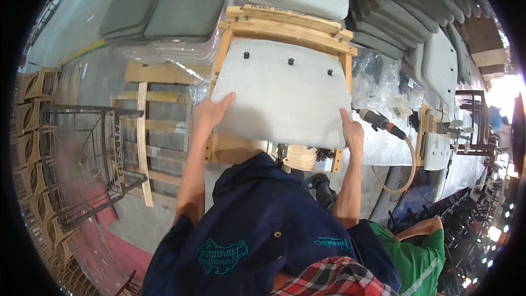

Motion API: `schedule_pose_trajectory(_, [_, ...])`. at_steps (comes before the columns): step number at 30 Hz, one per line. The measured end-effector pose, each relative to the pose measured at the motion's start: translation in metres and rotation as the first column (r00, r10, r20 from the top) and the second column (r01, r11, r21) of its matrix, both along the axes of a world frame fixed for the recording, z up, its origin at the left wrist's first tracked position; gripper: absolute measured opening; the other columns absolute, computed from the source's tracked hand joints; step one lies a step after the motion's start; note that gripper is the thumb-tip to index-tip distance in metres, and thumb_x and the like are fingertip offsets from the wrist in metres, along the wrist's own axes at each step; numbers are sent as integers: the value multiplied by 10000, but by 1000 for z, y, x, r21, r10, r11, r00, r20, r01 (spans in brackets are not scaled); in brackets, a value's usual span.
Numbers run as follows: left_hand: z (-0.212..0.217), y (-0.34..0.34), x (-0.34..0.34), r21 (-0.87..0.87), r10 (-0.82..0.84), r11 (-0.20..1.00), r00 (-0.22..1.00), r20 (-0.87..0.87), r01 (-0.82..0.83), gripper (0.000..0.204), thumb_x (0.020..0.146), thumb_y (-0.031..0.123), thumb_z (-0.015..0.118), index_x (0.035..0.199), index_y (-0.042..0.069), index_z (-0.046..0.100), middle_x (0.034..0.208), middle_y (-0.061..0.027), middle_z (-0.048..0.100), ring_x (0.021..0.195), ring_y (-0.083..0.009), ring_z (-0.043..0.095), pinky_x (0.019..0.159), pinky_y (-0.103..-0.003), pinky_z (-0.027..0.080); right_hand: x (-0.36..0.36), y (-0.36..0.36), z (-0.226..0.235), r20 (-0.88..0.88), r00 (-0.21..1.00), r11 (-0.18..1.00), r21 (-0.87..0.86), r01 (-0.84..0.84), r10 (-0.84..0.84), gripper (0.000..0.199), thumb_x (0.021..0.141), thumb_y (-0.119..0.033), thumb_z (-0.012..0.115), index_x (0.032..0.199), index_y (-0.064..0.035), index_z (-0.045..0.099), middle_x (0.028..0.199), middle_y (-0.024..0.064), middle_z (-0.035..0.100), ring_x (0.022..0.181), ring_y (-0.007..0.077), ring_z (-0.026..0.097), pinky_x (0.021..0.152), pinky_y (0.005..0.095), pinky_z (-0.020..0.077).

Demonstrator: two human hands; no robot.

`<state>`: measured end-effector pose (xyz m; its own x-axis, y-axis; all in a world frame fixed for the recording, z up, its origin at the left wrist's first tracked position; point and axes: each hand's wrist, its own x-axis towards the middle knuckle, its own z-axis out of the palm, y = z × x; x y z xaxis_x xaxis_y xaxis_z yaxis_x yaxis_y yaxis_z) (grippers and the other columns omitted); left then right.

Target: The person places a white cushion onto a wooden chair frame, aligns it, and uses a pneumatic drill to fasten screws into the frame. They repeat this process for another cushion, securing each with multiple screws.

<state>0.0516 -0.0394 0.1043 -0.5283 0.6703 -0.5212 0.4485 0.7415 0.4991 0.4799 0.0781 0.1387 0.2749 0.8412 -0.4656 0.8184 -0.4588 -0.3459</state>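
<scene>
Light grey upholstered panel (279,98): centre of frame, broad side up, within the outline of a wooden jig (290,32). Row of three black fittings (291,62) near its upper edge.

Left grip (212,114): grasping the panel's left edge, thumb over the top surface. Right grip (353,131): grasping the right edge a little lower in frame, thumb pointing up along the border.

Handling (judged): probably light, stiff board-like core under thin padding. Fabric likely not slippery, but prone to soiling and to snagging on jig corners. Best hold: opposite side edges, both grips together, clear of the fittings; keep level.

Nearby: pneumatic driver (378,120) just right of the right grip, pale hose (412,167) curving down. Stacked dark grey padded panels (189,8) at upper left.

Hidden or unclear: most fingers under the edges; underside of panel; cannot tell whether resting on the jig or held just above. Metal clamp (280,152) below centre, partly covered by panel and navy hoodie (246,203). Driver tip hard to separate from the right thumb. Co-worker in green shirt (422,257), lower right: partly cut off.
</scene>
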Motion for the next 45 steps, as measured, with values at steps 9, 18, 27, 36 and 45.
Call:
schedule_pose_trajectory(9, [34,-34,19,244,-144,957,987,-70,156,907,836,601,728,1447,-23,482,1360,-286,597,1286,-429,562,1075,-483,435,-33,7,12,11,921,799,493,-344,390,744,888,-514,708,1320,76,575,1328,320,588,1214,471,579,1024,512,465])
schedule_pose_trajectory(18, [-10,93,22,330,-426,799,860,-282,504,852,825,501,778,1403,-58,495,1417,-254,542,1319,-396,493,1122,-471,383,-100,79,-70,158,878,729,502,-466,452,615,899,-496,679,1168,56,665,1312,306,592,1271,454,515,1100,499,404])
schedule_pose_trajectory(27, [-52,93,34,433,-281,755,840,-464,492,841,853,607,691,1408,-4,530,1402,-152,574,1343,-349,448,1143,-546,285,-96,80,-72,196,882,634,631,-448,429,563,796,-465,775,1004,55,714,1061,297,639,1048,451,590,947,516,471])
schedule_pose_trajectory(36, [-29,100,41,409,-333,768,853,-403,493,759,844,592,712,1306,0,603,1323,-151,601,1257,-342,481,1091,-487,334,-124,75,-67,271,708,345,726,-595,652,464,868,-339,756,1132,34,676,1133,252,658,1124,432,583,982,502,466])
schedule_pose_trajectory(45, [-34,97,39,458,-290,741,849,-441,491,679,834,589,737,1169,10,625,1201,-137,633,1148,-333,510,1037,-444,394,-161,70,-72,212,602,186,828,-529,770,340,882,-201,716,1158,-6,675,1101,187,693,1063,392,600,940,477,482])
